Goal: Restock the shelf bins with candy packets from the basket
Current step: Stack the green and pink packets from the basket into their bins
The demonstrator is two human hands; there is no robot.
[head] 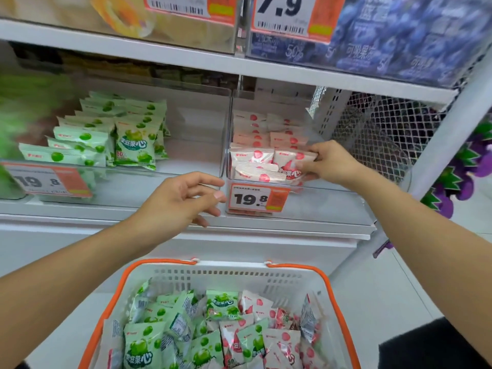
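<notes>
My right hand (pixel 326 162) pinches a pink candy packet (pixel 294 158) inside the right bin (pixel 319 198); my left hand (pixel 181 201) hovers, fingers loosely spread, holding nothing.

orange-and-white price tag (pixel 259 198) reading 19.8, another price label (pixel 48 181) at far left. blue pouches (pixel 415 33) on the upper shelf beneath a 7.9 tag (pixel 291 16). wire mesh panel (pixel 378 129) at right, purple-and-green decorations (pixel 463 171) beyond.

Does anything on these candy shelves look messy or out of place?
Only slightly: in the green bin, one green packet stands upright while the others lie flat. The basket holds green and pink packets jumbled together.
</notes>
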